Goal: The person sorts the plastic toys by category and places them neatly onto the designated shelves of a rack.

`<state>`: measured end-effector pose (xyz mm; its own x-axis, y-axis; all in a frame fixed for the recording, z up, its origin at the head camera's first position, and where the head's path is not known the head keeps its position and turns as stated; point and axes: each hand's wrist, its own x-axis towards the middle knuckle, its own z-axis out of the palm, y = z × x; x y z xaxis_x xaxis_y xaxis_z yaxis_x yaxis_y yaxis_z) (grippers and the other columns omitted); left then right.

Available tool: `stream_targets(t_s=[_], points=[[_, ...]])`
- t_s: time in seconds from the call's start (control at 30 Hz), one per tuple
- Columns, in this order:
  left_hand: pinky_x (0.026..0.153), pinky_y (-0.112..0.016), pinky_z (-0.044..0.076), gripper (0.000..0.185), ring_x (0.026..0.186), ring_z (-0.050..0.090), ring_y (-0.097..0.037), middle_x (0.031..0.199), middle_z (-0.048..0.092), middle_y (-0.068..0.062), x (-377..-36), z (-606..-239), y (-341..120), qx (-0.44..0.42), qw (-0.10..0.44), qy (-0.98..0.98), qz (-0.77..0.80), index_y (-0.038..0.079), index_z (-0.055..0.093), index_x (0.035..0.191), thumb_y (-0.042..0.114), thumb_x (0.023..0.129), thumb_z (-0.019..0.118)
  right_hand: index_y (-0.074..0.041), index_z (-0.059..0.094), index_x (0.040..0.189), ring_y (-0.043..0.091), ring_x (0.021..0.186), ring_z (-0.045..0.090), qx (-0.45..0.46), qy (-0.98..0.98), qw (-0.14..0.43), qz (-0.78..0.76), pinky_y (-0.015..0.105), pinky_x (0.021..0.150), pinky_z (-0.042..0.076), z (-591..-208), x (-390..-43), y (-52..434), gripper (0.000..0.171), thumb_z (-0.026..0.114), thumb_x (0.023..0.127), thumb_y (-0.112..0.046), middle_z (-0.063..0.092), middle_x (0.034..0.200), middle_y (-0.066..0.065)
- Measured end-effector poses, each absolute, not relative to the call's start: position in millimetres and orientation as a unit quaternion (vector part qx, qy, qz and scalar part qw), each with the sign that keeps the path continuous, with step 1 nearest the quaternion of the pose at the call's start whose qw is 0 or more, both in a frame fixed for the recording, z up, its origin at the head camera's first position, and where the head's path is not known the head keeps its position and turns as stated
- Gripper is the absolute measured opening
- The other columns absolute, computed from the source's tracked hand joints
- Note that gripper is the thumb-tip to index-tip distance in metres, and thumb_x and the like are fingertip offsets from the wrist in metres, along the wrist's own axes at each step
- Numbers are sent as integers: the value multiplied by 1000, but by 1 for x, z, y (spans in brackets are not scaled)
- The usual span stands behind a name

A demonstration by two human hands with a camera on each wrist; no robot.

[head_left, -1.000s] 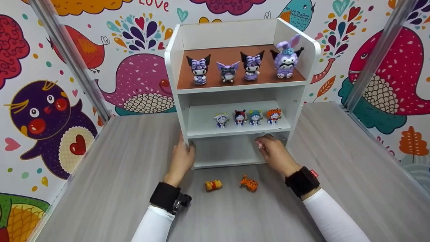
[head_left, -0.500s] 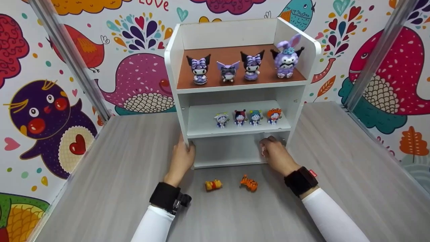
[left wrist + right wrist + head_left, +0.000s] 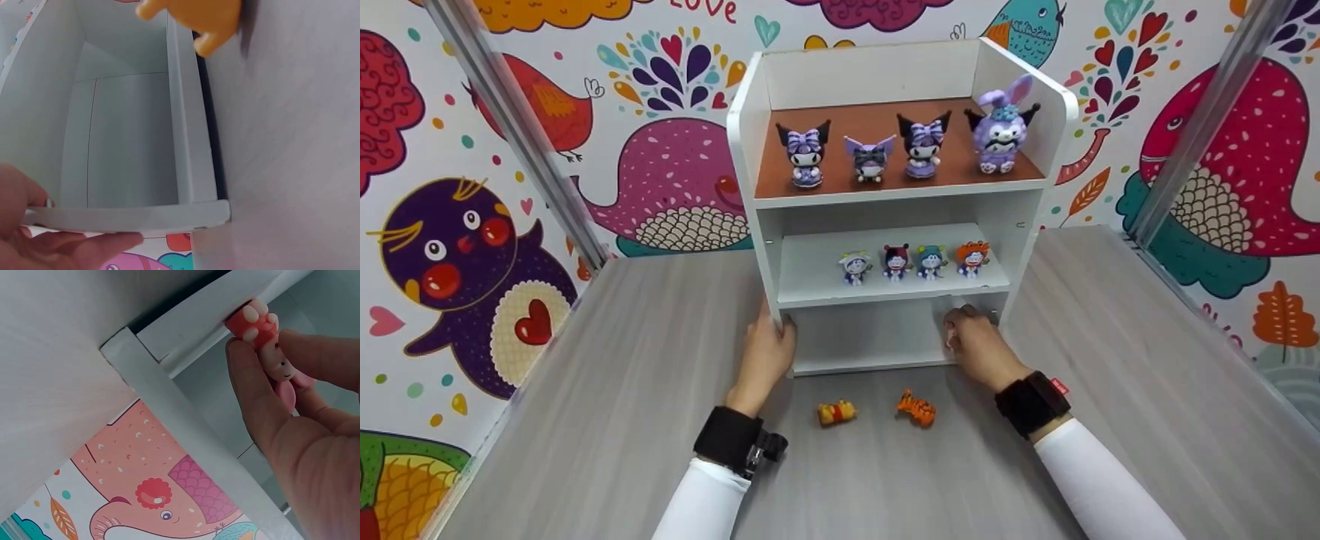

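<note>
My right hand [image 3: 982,349] is at the right end of the bottom compartment of a white shelf unit [image 3: 870,337]. In the right wrist view its thumb and fingers pinch a small rabbit figurine [image 3: 268,340] with pink ears and a red outfit. The figurine's feet are right at the bottom shelf's front edge. My left hand [image 3: 763,352] grips the unit's left side panel [image 3: 124,218], thumb inside and fingers along the outer face. A yellow bear figurine [image 3: 836,412] and an orange striped tiger figurine [image 3: 916,409] lie on the table before the unit.
Several small figurines in animal hats [image 3: 895,264] line the middle shelf. Larger purple figurines [image 3: 922,150] stand on the brown top shelf. The grey wood-look table [image 3: 660,375] extends around the unit, with printed walls [image 3: 675,172] at the back and left.
My right hand has shifted slightly right and down inside the bottom compartment with the rabbit figurine. The left hand keeps its hold on the side panel.
</note>
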<state>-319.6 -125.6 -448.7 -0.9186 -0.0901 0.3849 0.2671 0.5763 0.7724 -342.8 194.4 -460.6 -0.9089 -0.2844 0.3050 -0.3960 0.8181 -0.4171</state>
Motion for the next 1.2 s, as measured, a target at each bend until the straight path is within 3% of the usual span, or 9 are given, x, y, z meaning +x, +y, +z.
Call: stream_targets(t_s=[0.33, 0.63, 0.87, 1.2], points=[[49, -29, 39, 55, 50, 49, -13, 60, 60, -11, -321, -451, -126, -48, 196, -866, -457, -3, 35, 150, 2, 97, 48, 8, 65, 98, 30, 84, 61, 190, -944, 136, 233, 45, 73, 53, -464, -343, 195, 19, 62, 81, 14, 62, 92, 17], [46, -27, 35, 57, 45, 41, -10, 55, 49, 0, -322, -450, -126, -40, 183, -868, -459, 1, 32, 153, 5, 99, 48, 8, 65, 109, 32, 85, 63, 188, -949, 118, 223, 44, 72, 55, -462, -342, 194, 29, 67, 80, 11, 63, 96, 19], [47, -28, 37, 56, 46, 43, -10, 56, 53, -3, -322, -450, -125, -42, 183, -867, -462, 1, 32, 153, 4, 99, 48, 8, 62, 123, 32, 88, 64, 187, -949, 113, 227, 45, 74, 56, -455, -338, 194, 44, 71, 80, 8, 64, 104, 22], [49, -29, 38, 56, 48, 45, -11, 57, 54, -5, -321, -450, -125, -50, 197, -868, -454, -1, 34, 151, 2, 97, 49, 11, 63, 117, 30, 82, 65, 173, -949, 159, 211, 45, 71, 56, -436, -324, 189, 36, 71, 84, -3, 65, 98, 22]])
